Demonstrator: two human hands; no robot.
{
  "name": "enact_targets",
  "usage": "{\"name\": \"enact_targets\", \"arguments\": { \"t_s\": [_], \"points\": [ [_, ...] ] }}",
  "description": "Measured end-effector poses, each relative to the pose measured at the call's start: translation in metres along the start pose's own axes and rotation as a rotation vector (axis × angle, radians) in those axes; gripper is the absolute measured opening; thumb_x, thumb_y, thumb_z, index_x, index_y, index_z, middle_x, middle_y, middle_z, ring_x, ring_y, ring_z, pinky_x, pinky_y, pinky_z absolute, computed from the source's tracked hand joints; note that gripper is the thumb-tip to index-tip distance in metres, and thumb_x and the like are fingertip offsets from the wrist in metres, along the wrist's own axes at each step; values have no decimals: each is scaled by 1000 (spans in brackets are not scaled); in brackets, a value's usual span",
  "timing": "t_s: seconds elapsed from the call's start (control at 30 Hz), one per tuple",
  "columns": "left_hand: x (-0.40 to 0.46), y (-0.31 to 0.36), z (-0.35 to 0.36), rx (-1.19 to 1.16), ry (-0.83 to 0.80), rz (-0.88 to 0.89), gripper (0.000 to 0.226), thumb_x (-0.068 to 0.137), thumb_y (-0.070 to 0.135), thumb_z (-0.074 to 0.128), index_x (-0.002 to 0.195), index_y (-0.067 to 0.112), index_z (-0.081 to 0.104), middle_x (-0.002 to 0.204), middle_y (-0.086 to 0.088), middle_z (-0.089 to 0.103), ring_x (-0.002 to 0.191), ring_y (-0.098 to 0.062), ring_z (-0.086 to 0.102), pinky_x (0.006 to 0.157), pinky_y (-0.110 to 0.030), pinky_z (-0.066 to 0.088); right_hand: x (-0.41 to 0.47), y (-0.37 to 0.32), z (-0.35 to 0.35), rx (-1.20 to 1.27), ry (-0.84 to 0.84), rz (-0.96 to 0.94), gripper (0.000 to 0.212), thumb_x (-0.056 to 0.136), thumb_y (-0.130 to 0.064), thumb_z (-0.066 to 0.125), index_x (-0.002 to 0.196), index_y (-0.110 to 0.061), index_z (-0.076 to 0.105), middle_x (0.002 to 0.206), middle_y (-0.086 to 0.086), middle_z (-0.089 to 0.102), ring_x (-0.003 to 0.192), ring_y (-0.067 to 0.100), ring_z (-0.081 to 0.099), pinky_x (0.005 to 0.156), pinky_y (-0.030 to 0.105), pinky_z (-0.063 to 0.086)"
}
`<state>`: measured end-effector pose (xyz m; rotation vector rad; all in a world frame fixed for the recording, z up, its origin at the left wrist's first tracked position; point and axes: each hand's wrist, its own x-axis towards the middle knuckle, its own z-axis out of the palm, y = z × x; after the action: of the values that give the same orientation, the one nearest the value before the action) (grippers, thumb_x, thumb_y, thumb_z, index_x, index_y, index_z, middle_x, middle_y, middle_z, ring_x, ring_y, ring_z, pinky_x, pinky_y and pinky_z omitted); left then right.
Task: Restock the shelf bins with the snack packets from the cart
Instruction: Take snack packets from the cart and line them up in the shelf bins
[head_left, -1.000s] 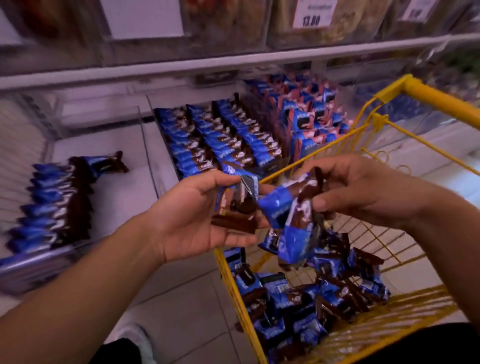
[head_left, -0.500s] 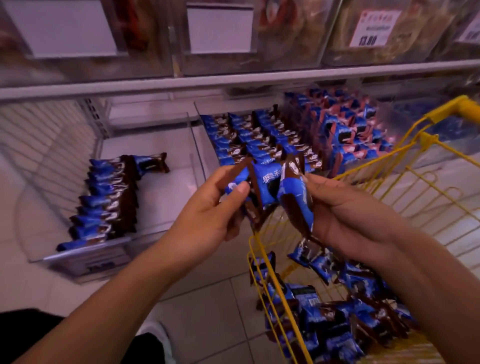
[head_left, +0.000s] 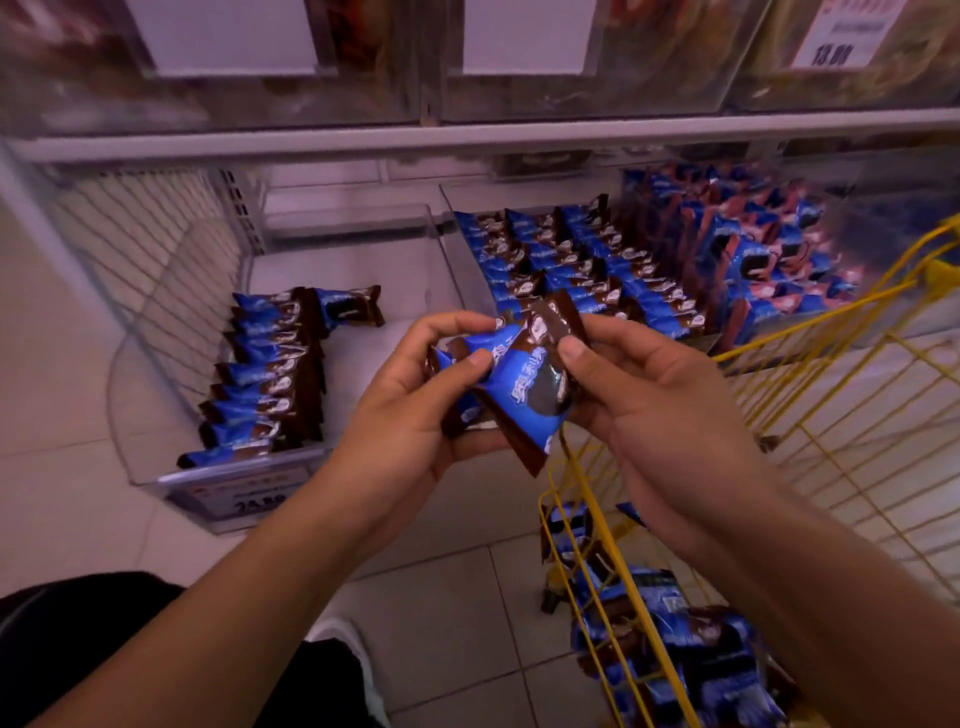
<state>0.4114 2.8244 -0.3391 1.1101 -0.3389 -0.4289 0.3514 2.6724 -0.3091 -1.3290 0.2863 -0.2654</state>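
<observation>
Blue-and-brown snack packets (head_left: 524, 389) are held in a small bunch between both hands, in front of the shelf. My left hand (head_left: 410, 415) grips the bunch from the left, thumb on top. My right hand (head_left: 649, 410) pinches the top packet from the right. The clear left bin (head_left: 156, 332) holds one row of the same packets (head_left: 265, 379) along its left side. The middle bin (head_left: 457, 228) is packed with several rows (head_left: 576, 265). More packets (head_left: 670, 649) lie in the yellow wire cart (head_left: 831, 415) at lower right.
A third bin with blue-and-pink packets (head_left: 753, 249) stands at the right, behind the cart's rim. An upper shelf (head_left: 467, 137) carries clear bins with price tags. A price label (head_left: 249, 493) fronts the left bin. Tiled floor and my dark clothing fill the bottom.
Both hands have come away from the cart with the packets and drawn close together. The view has swung left, so the left bin sits nearer the middle.
</observation>
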Motion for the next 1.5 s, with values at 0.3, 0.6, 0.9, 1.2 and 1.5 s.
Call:
{"name": "enact_targets", "arguments": {
  "t_s": [0.3,0.6,0.9,1.2,1.5],
  "points": [
    [5,18,-24,175,94,195,45,65,34,83,103,31,61,102,-3,73,86,-22,73,62,-33,57,15,19,58,-32,84,-128,20,99,-7,56,108,-6,74,98,10,77,95,27,73,81,35,60],
    [20,34,-78,200,209,161,39,59,34,75,95,32,60,93,-3,70,74,-19,68,52,-31,52,35,18,78,-560,-429,-340,18,100,-29,55,104,-42,68,99,-21,73,90,1,68,67,16,52],
    [57,43,-122,288,229,150,56,51,29,76,102,20,54,91,-3,71,86,-17,70,70,-32,55,136,-12,113,-803,-828,-111,92,51,-28,96,133,-22,56,121,3,68,101,8,70,84,27,58],
    [68,51,-156,854,474,83,59,86,65,47,132,30,41,97,14,60,82,12,64,75,-8,46,194,11,161,-1209,-912,10,50,58,-33,87,101,-15,70,88,4,76,79,15,75,61,28,59],
    [62,21,-160,1773,181,-576,77,101,48,32,155,23,-17,165,2,-11,151,-27,-10,122,-47,-1,208,63,192,-1712,-798,-90,53,60,-35,90,103,-14,68,93,3,70,74,17,67,64,25,54]
  ]
}}
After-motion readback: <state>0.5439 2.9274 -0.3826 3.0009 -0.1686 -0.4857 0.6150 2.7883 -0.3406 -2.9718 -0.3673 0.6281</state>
